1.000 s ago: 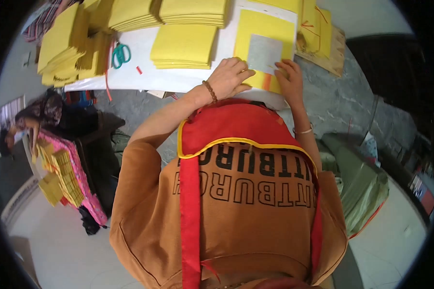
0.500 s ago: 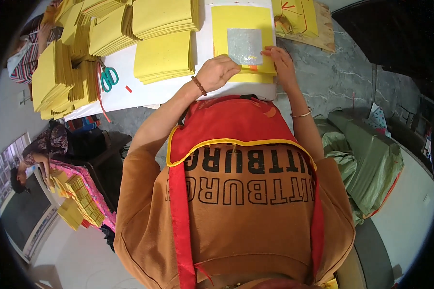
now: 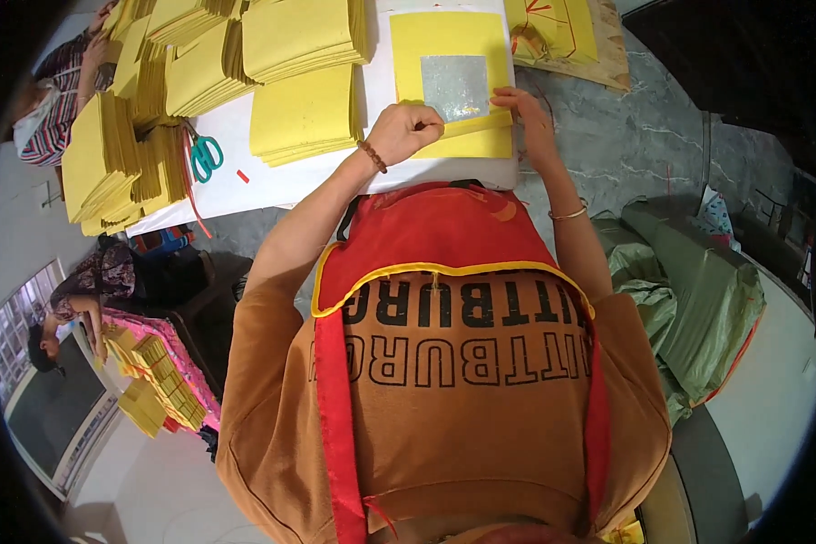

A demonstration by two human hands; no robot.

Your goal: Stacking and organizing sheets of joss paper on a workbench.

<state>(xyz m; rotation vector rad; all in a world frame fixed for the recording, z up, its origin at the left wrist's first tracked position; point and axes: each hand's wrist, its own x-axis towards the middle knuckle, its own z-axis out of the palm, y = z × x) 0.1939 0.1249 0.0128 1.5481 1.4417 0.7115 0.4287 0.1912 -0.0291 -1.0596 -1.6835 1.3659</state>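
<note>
On the white-covered table in front of me lies a yellow paper sheet (image 3: 408,54) with a silver square (image 3: 453,86) in its middle. Its near edge is turned up into a narrow folded strip (image 3: 476,125), which crosses the lower end of the silver square. My left hand (image 3: 406,134) is closed, pinching the strip's left end between thumb and curled fingers. At the other end my right hand (image 3: 529,125) grips the sheet's right side, fingertips bent over the edge. More yellow paper shows just below the strip, towards me.
Stacks of folded yellow paper (image 3: 304,113) fill the table's left part. Beside them are green-handled scissors (image 3: 206,159) and a red ribbon (image 3: 190,190). Yellow bundles (image 3: 553,32) sit on a wooden board at the far right. Two other people are at the left, one near yellow bundles.
The sheet's near edge has risen into a clearer fold between my hands, and the orange patch by the silver square is now covered. My left hand has shifted slightly left.
</note>
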